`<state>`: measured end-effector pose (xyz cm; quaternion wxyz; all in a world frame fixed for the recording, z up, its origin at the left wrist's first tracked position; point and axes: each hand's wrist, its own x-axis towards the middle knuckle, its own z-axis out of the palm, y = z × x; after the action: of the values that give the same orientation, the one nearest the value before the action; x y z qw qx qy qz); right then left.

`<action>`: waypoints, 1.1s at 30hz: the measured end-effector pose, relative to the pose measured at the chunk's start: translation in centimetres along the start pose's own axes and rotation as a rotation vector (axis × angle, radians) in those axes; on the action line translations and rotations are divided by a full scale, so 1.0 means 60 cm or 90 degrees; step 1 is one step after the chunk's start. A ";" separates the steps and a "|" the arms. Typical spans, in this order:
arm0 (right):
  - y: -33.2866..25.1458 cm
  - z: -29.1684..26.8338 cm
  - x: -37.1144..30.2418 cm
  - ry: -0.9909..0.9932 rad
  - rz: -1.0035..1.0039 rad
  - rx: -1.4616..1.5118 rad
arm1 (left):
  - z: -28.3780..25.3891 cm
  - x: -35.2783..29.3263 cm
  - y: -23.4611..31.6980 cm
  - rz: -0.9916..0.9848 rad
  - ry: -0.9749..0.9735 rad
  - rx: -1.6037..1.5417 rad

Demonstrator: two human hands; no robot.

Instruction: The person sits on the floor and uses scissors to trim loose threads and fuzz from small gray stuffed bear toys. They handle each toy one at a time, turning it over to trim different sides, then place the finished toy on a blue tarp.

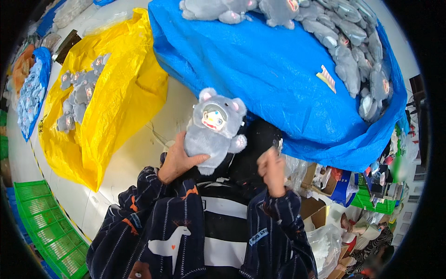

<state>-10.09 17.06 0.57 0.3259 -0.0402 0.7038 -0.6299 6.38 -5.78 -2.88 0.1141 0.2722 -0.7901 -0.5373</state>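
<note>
Holding a gray plush toy [211,148] before the body in the head view, a person's left hand [177,160] has its grip closed on the toy's lower side, thumb across the front. The right hand [272,168] hangs apart, fingers curled; whether its grip pinches anything cannot be told. Similar toys [346,69] lie on blue sheeting [241,56] and yellow sheeting [125,69] beyond.

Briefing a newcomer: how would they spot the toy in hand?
Find the big blue sheet. Just below its left part, the left hand holds the grey toy, face showing. Unlike the piled toys on the sheet, it alone is held.
</note>
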 end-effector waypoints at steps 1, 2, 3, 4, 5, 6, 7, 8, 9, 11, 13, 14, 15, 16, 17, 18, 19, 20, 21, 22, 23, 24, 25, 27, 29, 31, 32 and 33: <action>0.015 0.014 -0.011 -0.092 -0.055 -0.113 | 0.005 0.005 -0.003 -0.009 0.000 -0.061; 0.026 0.039 -0.016 -0.190 -0.138 -0.164 | 0.011 0.007 -0.007 -0.021 0.002 -0.119; 0.031 0.061 -0.022 -0.216 -0.114 -0.221 | 0.018 0.009 -0.009 -0.034 0.000 -0.183; 0.017 0.080 -0.024 -0.257 -0.141 -0.289 | 0.024 0.004 -0.002 -0.039 0.011 -0.277; 0.016 0.089 -0.018 -0.295 -0.115 -0.344 | 0.027 0.000 0.006 -0.050 -0.018 -0.317; 0.012 0.098 -0.017 -0.287 -0.105 -0.373 | 0.027 -0.004 0.017 -0.061 -0.047 -0.356; 0.006 0.103 -0.016 -0.275 -0.098 -0.402 | 0.030 -0.006 0.025 -0.068 -0.079 -0.395; 0.028 0.100 -0.009 -0.278 -0.089 -0.353 | 0.037 -0.007 0.029 -0.054 -0.062 -0.450; 0.029 0.098 -0.010 -0.260 -0.086 -0.281 | 0.032 -0.004 0.033 -0.121 -0.116 -0.435; 0.014 0.107 -0.020 -0.235 -0.068 -0.135 | 0.011 -0.009 0.030 -0.222 -0.208 -0.435; 0.003 0.098 -0.021 -0.246 -0.051 -0.153 | -0.002 -0.008 0.019 -0.235 -0.285 -0.500; 0.002 0.096 -0.020 -0.253 -0.067 -0.144 | -0.004 -0.007 0.018 -0.220 -0.321 -0.550; 0.001 0.094 -0.019 -0.259 -0.083 -0.134 | -0.004 -0.005 0.020 -0.235 -0.303 -0.629; 0.003 0.090 -0.019 -0.261 -0.118 -0.146 | -0.008 0.001 0.037 -0.249 -0.286 -0.706; 0.008 0.085 -0.019 -0.261 -0.152 -0.158 | -0.009 0.011 0.047 -0.264 -0.271 -0.783; 0.013 0.079 -0.019 -0.258 -0.186 -0.169 | -0.003 0.027 0.030 -0.282 -0.275 -0.776; 0.011 0.064 -0.011 -0.276 -0.250 -0.271 | 0.004 0.035 0.020 -0.267 -0.226 -0.727; 0.005 0.042 -0.001 -0.286 -0.311 -0.376 | 0.011 0.036 0.010 -0.249 -0.185 -0.678; -0.002 0.026 0.007 -0.292 -0.367 -0.482 | 0.013 0.035 0.002 -0.230 -0.146 -0.628; -0.017 0.016 0.006 -0.228 -0.343 -0.364 | 0.002 0.036 -0.012 -0.239 -0.122 -0.632; -0.025 0.003 0.010 -0.148 -0.345 -0.254 | 0.002 0.040 -0.014 -0.186 -0.102 -0.608; -0.049 0.001 0.013 -0.052 -0.355 -0.173 | 0.004 0.042 0.007 -0.163 -0.131 -0.564; -0.068 0.008 0.016 0.035 -0.368 -0.088 | 0.001 0.038 0.026 -0.138 -0.150 -0.518; -0.056 0.020 0.031 0.078 -0.458 -0.218 | 0.006 0.030 0.024 -0.072 -0.239 -0.337; -0.055 0.029 0.023 0.025 -0.331 -0.223 | -0.017 0.026 0.004 -0.110 -0.242 -0.380; -0.073 0.009 0.034 -0.092 -0.383 -0.347 | -0.090 0.048 -0.003 0.046 -0.189 -0.586; -0.089 -0.001 0.041 -0.035 -0.479 -0.355 | -0.139 0.059 -0.011 0.120 -0.148 -0.680; -0.127 -0.028 0.040 0.027 -0.457 -0.356 | -0.173 0.083 -0.024 0.195 -0.120 -0.789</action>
<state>-15.53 15.81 6.56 0.0490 -0.3548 0.7950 -0.4896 7.65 -17.09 -0.63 0.2553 -0.0085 -0.3701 -0.8932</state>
